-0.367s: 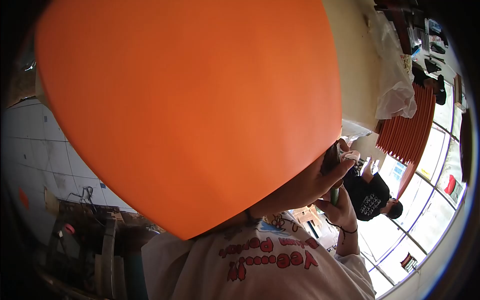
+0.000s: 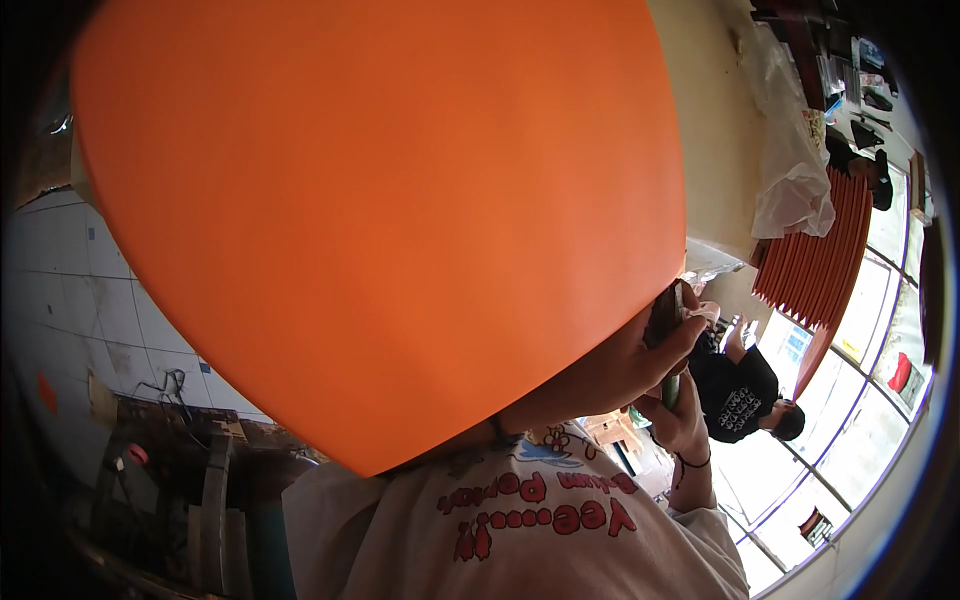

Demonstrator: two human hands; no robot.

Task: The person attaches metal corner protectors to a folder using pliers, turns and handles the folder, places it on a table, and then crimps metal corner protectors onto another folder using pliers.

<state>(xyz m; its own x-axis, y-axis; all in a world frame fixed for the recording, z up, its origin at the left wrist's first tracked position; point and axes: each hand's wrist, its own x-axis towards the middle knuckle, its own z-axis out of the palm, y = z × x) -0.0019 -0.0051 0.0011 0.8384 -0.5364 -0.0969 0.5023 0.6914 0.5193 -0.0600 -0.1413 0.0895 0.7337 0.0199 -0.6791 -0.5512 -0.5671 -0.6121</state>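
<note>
A large smooth orange panel (image 2: 400, 220) fills most of the view, its near corner pointing toward my shirt. Its lower right edge covers part of my left forearm. My left hand (image 2: 645, 365) is beside the panel's right corner, fingers curled and thumb bent. Whatever lies in its grip is mostly hidden; a pale pinkish piece (image 2: 706, 313) shows by the fingertips. Just below, my right hand (image 2: 682, 415), with a dark band on its wrist, is closed around a slim green object (image 2: 670, 388), partly covered by the fingers. Its kind cannot be told.
A pale surface (image 2: 715, 150) lies beside the panel, with crumpled clear plastic (image 2: 795, 190) on it. Beyond are a stack of reddish-orange sheets (image 2: 815, 250) and a person in a black shirt (image 2: 735, 392). Tiled floor (image 2: 100, 300) and dark wooden structures (image 2: 215, 500) are at left.
My right hand has shifted slightly, and less of the green object shows. My left thumb has moved a little. The orange panel has stayed almost in place.
</note>
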